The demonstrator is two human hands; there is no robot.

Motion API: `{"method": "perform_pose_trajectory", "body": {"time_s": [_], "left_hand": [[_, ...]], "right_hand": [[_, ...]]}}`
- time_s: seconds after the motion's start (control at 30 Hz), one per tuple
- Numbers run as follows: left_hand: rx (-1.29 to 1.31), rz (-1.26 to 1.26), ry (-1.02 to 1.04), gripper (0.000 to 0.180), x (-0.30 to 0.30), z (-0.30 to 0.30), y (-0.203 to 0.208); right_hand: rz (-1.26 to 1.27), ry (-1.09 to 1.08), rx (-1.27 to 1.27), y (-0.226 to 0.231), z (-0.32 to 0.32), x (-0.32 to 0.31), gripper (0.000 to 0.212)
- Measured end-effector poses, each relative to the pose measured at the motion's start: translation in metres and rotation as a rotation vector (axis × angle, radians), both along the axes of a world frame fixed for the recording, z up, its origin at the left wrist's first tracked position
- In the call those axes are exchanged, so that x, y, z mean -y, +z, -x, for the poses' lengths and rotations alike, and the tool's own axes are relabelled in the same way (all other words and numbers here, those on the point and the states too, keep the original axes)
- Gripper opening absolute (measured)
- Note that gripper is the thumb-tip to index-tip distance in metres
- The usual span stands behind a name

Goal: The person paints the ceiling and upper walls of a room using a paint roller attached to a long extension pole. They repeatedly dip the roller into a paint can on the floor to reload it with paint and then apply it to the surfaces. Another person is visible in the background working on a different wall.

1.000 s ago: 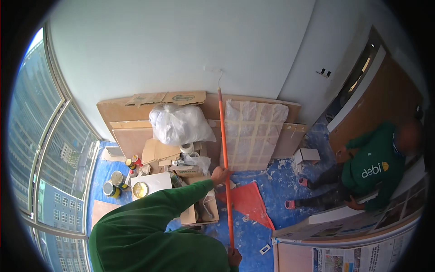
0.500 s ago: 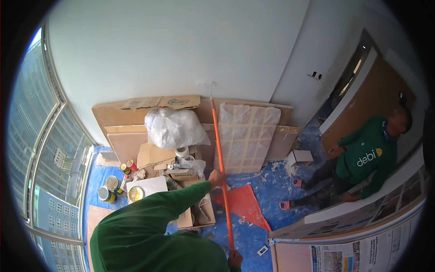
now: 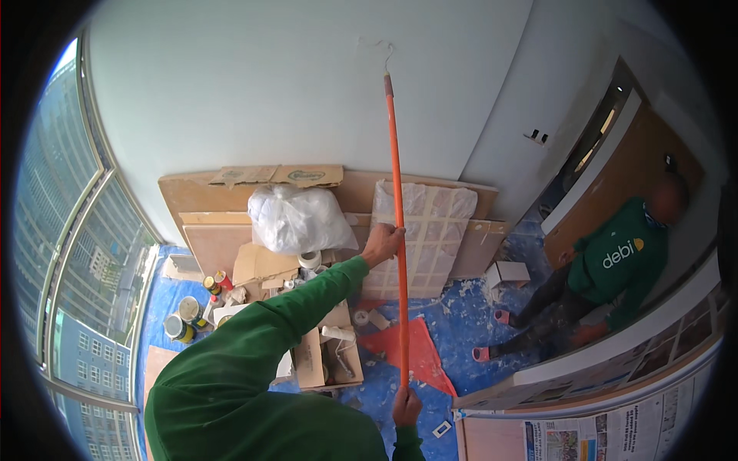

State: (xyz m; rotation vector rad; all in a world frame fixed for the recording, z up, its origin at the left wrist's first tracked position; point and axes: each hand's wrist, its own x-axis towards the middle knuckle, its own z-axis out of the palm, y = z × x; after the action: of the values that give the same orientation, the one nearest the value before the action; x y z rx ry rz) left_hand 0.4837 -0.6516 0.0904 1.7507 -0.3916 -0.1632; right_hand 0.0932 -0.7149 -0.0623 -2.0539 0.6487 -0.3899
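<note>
A long orange extension pole (image 3: 395, 161) stands nearly upright in front of me. On its tip is a wire roller frame (image 3: 390, 60), and its pale roller (image 3: 370, 42) lies against the white wall (image 3: 269, 84), hard to make out on it. My left hand (image 3: 383, 244) is wrapped round the middle of the pole, arm stretched forward. Lower down, my right hand (image 3: 407, 406) grips the pole near its bottom end. Below my left forearm, a cardboard box (image 3: 310, 361) holds a small white paint roller (image 3: 338, 333).
Boards (image 3: 207, 238), a stuffed white plastic bag (image 3: 300, 219) and a wrapped panel (image 3: 419, 230) line the wall. Paint cans (image 3: 178, 329) stand by the window (image 3: 96, 261). Blue sheeting (image 3: 477, 323) with a red piece (image 3: 419, 353) covers the floor. A person (image 3: 626, 253) in green stands right.
Both hands have raised the pole, and the roller has moved up the wall and slightly right. The small roller in the box has come into view. The other person has barely moved.
</note>
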Motion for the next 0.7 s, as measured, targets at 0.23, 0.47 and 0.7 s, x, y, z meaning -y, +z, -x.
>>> {"method": "perform_pose_trajectory", "body": {"time_s": [0.23,0.47,0.7], "left_hand": [[-0.089,-0.006,-0.064,0.041,-0.012,0.003,-0.045],[-0.265,-0.062,-0.021,0.04,-0.043,0.039,-0.163],[-0.406,-0.092,-0.052,0.041,-0.062,0.064,-0.202]], "right_hand": [[0.08,-0.083,-0.181,-0.026,0.019,-0.006,0.034],[0.091,-0.026,-0.393,-0.067,0.083,-0.03,0.035],[0.092,-0.007,-0.49,-0.105,0.12,-0.04,0.043]]}}
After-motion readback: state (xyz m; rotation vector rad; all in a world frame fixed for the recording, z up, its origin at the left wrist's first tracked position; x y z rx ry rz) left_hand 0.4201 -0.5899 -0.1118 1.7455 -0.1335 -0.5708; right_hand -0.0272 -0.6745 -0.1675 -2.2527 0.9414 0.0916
